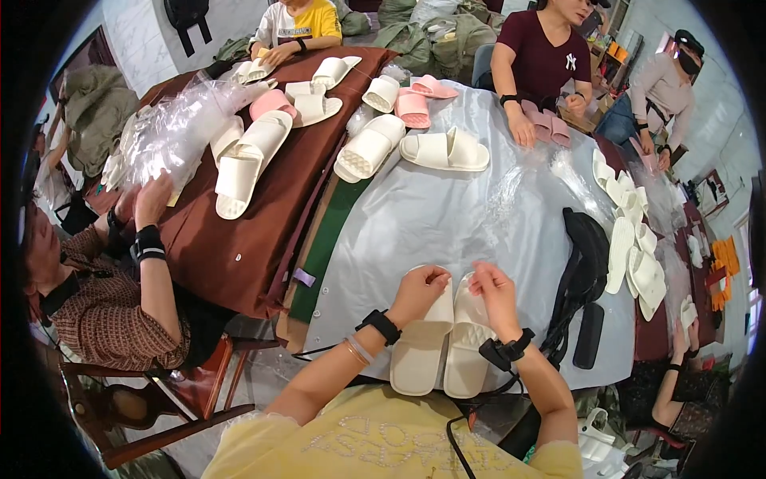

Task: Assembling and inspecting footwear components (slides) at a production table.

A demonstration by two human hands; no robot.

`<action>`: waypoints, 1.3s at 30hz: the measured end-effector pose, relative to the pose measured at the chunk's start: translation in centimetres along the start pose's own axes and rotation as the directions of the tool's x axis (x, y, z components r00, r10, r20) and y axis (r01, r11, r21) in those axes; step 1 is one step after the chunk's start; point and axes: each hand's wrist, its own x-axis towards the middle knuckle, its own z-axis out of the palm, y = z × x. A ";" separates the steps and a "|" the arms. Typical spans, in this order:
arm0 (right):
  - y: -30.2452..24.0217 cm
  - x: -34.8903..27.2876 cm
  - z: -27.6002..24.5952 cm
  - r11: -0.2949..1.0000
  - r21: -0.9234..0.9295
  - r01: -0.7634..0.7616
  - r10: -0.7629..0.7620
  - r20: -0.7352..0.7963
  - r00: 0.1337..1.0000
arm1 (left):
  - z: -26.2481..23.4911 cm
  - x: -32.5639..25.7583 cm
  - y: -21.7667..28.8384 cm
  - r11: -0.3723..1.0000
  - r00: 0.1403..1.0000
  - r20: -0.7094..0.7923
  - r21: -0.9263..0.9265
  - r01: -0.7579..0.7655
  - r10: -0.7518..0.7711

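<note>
- Our cream slippers (418, 361) lie side by side at the grey cover's (367, 255) near edge.
- Our left hand (423, 293) and right hand (496, 297) curl over the far ends, fingertips bunched; we cannot tell whether anything is held.
- We do best keeping the pair aligned.

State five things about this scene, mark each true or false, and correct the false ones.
1. Both the left hand and right hand are at the far ends of the near cream slippers. True.
2. The black bag lies to the left of that pair. False: the black bag lies to its right.
3. Clear plastic bags lie on the brown tablecloth. True.
4. Every slipper in view is cream. False: some are pink slippers.
5. The near pair lies on a silvery-grey table cover. True.
</note>
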 end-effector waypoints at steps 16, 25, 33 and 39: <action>0.4 0.1 0.8 0.996 -0.024 -0.088 0.089 0.009 0.996 | -0.1 0.3 0.3 0.996 0.995 0.098 0.088 0.023 -0.032; -0.9 -0.2 1.1 0.996 0.052 0.079 -0.073 -0.106 0.992 | 0.0 0.1 -0.4 1.000 1.000 0.007 -0.004 -0.022 0.022; 1.4 -0.1 0.8 0.982 -0.179 0.065 -0.055 0.063 0.996 | -0.7 0.6 1.9 0.980 0.997 -0.011 -0.186 -0.074 0.073; 1.0 -0.2 1.2 0.876 -0.431 0.215 -0.156 0.170 0.973 | -0.4 0.5 4.1 0.975 0.979 0.059 -0.117 -0.187 0.195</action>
